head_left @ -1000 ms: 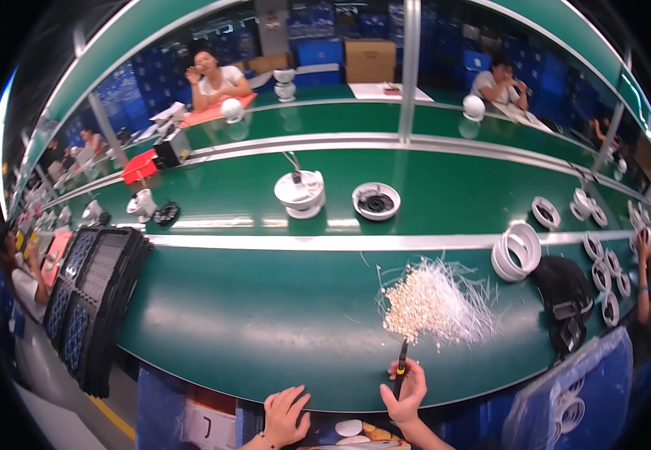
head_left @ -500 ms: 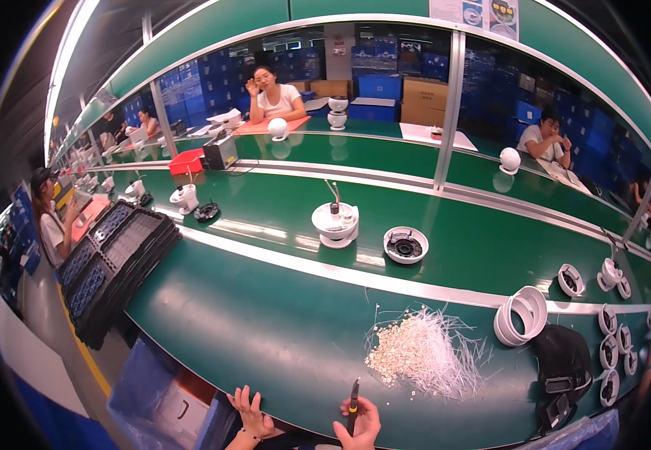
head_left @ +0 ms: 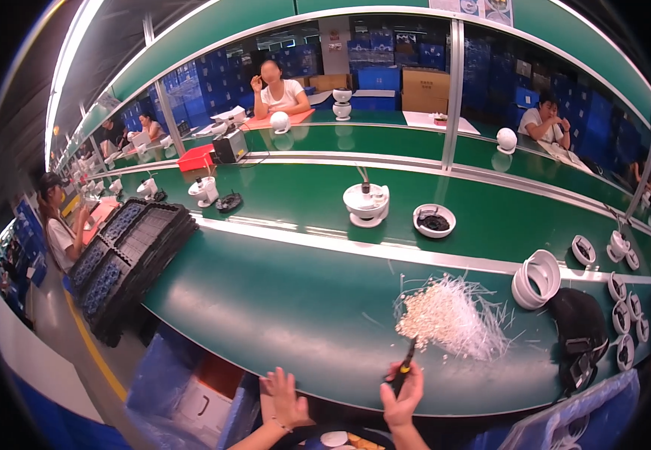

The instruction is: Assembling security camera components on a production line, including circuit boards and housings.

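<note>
My right hand (head_left: 405,395) is closed around a pair of black pliers with a yellow band (head_left: 406,363). The pliers' tip points away from me and reaches the near edge of a pile of small beige pieces (head_left: 424,316) and thin white strips (head_left: 477,319) on the green worktable (head_left: 280,300). By the table's front edge is my left hand (head_left: 285,399), its fingers spread and nothing in it. A bracelet circles the left wrist.
Stacked black trays (head_left: 134,262) stand at the left. A white ring-shaped housing (head_left: 537,281) and a black bag (head_left: 577,330) lie right of the pile. White device parts (head_left: 367,204) sit on the conveyor behind. Blue bins (head_left: 164,382) flank me below. Several people sit beyond.
My right hand has moved the pliers forward to the pile's near edge. My left hand has opened wider and moved right. The whole view has shifted a little.
</note>
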### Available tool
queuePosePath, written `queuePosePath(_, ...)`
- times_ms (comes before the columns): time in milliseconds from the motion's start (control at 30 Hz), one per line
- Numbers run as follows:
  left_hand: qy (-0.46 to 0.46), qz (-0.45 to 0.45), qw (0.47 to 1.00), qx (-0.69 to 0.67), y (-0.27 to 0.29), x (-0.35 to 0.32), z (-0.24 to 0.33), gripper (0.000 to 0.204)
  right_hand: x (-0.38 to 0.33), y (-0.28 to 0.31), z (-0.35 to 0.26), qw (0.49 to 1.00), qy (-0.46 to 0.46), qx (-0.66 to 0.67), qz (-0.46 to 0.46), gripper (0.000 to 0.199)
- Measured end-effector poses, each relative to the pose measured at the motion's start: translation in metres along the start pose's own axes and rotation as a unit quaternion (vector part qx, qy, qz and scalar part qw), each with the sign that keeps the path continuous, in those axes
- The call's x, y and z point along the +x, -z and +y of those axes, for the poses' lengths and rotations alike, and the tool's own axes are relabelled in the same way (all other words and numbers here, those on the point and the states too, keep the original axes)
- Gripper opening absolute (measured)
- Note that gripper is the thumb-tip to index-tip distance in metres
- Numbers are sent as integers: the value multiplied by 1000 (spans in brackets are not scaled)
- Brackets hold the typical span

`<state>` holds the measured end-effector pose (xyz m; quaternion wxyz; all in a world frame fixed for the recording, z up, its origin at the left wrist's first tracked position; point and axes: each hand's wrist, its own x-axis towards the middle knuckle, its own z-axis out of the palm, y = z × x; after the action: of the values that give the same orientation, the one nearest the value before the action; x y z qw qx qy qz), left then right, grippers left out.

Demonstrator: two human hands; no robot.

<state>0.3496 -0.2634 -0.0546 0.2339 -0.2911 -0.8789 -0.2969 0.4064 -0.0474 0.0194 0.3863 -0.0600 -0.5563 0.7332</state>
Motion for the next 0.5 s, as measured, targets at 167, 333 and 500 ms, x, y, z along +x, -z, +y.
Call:
queuePosePath(167,-258,-206,907,-261,6,-12,27,37,-2,-4,6,994,21,-106,5,61)
queuePosePath(333,25,-549,834,-42,-56,-13,-60,41,-9,-12,8,968,90,-231,28,59)
queuePosePath(500,59,-564,813,-131,-82,-19,-100,40,-10,-21,8,941,135,-303,63,57)
